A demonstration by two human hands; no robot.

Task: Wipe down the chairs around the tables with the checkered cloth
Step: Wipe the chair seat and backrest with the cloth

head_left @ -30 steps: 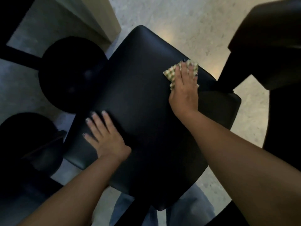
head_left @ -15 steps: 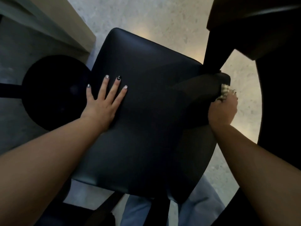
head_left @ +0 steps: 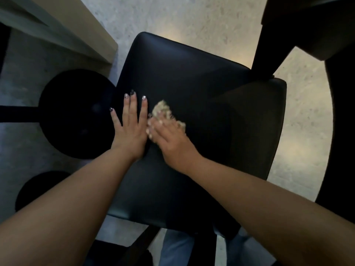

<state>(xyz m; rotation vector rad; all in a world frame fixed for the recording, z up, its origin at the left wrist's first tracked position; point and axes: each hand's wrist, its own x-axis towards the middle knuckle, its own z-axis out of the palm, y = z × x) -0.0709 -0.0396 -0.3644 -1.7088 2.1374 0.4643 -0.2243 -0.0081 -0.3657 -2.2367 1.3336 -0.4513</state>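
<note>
A black padded chair seat [head_left: 201, 79] fills the middle of the head view, seen from above. My left hand [head_left: 130, 129] lies flat on the seat's left part with its fingers spread, holding nothing. Right beside it, my right hand [head_left: 169, 141] presses the checkered cloth [head_left: 163, 111] onto the seat. The cloth is blurred and bunched, and pokes out past my fingertips; part of it is hidden under the hand.
A dark table [head_left: 315, 25] with its leg stands at the upper right, touching the seat's far right corner. A round black base [head_left: 76, 114] lies on the floor at left, another [head_left: 38, 189] below it. A beige block [head_left: 63, 29] sits at upper left. Grey speckled floor [head_left: 192, 22] surrounds the chair.
My right hand has swept the cloth from the seat's right edge leftward to the middle, ending next to my left hand. My left hand stays flat on the seat's left side.
</note>
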